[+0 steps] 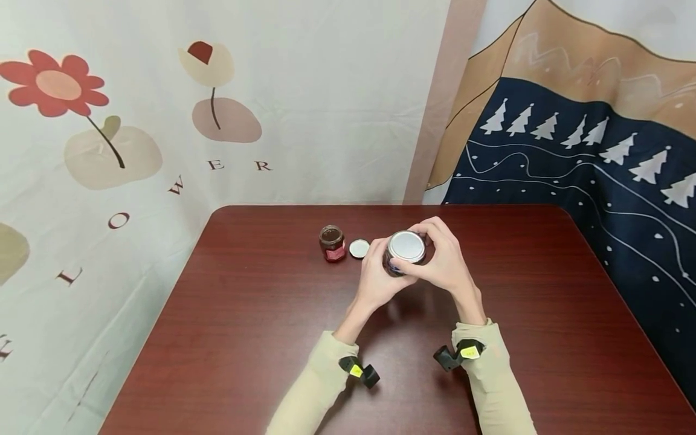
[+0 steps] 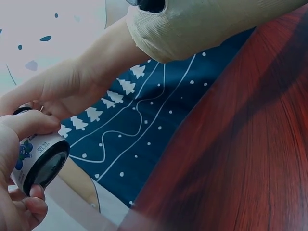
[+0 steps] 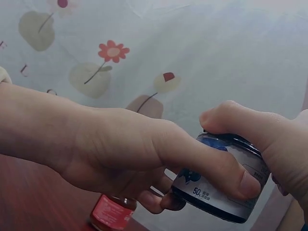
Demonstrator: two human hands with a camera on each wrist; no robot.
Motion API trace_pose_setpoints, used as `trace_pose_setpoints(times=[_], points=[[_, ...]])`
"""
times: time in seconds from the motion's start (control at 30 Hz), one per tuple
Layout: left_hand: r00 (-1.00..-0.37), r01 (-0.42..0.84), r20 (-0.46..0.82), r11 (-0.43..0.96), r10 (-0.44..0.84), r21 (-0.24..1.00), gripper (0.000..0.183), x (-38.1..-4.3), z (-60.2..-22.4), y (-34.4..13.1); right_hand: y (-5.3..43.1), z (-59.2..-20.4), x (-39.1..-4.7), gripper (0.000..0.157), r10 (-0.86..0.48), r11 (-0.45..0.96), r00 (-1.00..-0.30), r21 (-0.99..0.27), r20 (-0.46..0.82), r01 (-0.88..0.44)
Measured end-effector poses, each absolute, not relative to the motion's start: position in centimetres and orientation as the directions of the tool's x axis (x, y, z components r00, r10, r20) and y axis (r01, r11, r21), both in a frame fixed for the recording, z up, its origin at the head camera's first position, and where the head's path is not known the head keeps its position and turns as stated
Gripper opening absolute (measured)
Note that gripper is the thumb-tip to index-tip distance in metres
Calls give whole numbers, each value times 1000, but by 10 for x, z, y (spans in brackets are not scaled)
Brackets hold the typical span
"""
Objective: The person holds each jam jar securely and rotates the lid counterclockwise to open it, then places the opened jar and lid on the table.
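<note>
The left hand [image 1: 379, 281] curls round a blue-printed jar [image 3: 219, 200] above the surface [image 1: 244, 302], its thumb [image 3: 216, 166] covering part of the label [image 3: 202, 194]; the right hand [image 1: 447, 260] grips the edge of the silver lid [image 1: 407, 245], some fingertips hidden. Nearby stands an open red-labelled jar [image 1: 333, 244], cut off in the right wrist view, just beside a loose pale lid [image 1: 359, 248]

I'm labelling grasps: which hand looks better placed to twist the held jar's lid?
Probably the right hand: its grip spans the silver lid, while the left hand grips the labelled jar lower down, seemingly steadying it.
</note>
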State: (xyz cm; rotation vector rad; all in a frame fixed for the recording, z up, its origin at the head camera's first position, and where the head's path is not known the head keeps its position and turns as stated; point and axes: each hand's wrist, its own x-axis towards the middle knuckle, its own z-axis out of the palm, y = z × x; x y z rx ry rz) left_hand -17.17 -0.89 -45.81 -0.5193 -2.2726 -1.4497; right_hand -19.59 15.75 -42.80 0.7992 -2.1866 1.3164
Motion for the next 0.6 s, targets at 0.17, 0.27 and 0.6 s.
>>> trace_pose_setpoints(times=[0.17,0.27,0.6], points=[[-853,504,513,407,97,762,71,-170,-458,-14,152,-426,-196,52,-256,364,-722,-628,642,-688],[-853,503,514,417,96,757,71,-169,-458,-16,150,-426,-196,52,-263,362,-719,-625,644,-692],[-854,500,509,438,108,747,72,-169,-458,-19,151,-426,-194,53,-281,363,-708,-611,648,-704]])
